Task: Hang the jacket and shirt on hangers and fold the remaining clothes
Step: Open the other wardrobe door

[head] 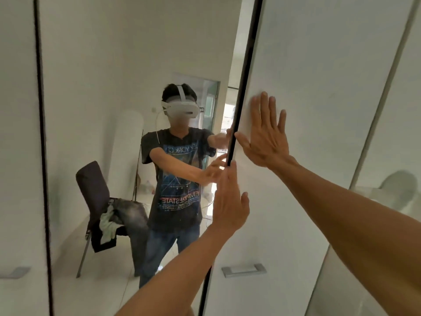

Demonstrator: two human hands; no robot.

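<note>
Against white wardrobe door (pixel 319 87), mirror panel (pixel 136 53), reflected chair (pixel 95 192)

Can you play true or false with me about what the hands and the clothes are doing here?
1. The right hand lies flat and open on the white wardrobe door. True.
2. The left hand holds a hanger. False: it holds nothing and touches the dark edge of the mirror door.
3. Crumpled clothes lie on the dark chair seen in the mirror. True.
4. The white door's silver handle is above both hands. False: it is below them.
</note>
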